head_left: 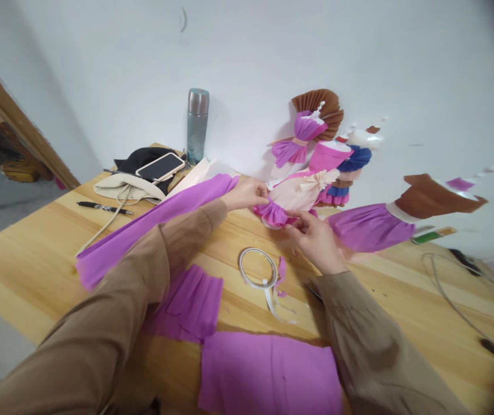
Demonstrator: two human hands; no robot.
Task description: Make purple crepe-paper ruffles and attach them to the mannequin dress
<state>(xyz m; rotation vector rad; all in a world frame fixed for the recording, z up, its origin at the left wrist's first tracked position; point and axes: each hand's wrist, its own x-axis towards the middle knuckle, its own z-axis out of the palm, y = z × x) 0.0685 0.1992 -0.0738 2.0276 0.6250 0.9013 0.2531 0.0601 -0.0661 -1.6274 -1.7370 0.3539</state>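
Note:
A miniature dress (296, 193) with a pale skirt, a pink top and a cream pleated bow (320, 180) stands near the wall. My left hand (247, 193) pinches the left side of the purple crepe-paper ruffle (276, 213) at its hem. On the ruffle's right end are the closed thumb and fingers of my right hand (316, 239). A roll of double-sided tape (258, 268) lies in front of my hands, its strip trailing beside purple paper scraps (281, 271). Nearer me are a pleated purple piece (195, 305) and a flat purple sheet (270, 372).
Other miniature dresses stand along the wall, one with a brown fan (322, 104), another with a brown top (437, 199). To the left are a long purple paper (155, 227), a phone (161, 166), a pen (104, 207) and a flask (198, 127). A cable (445, 294) lies right.

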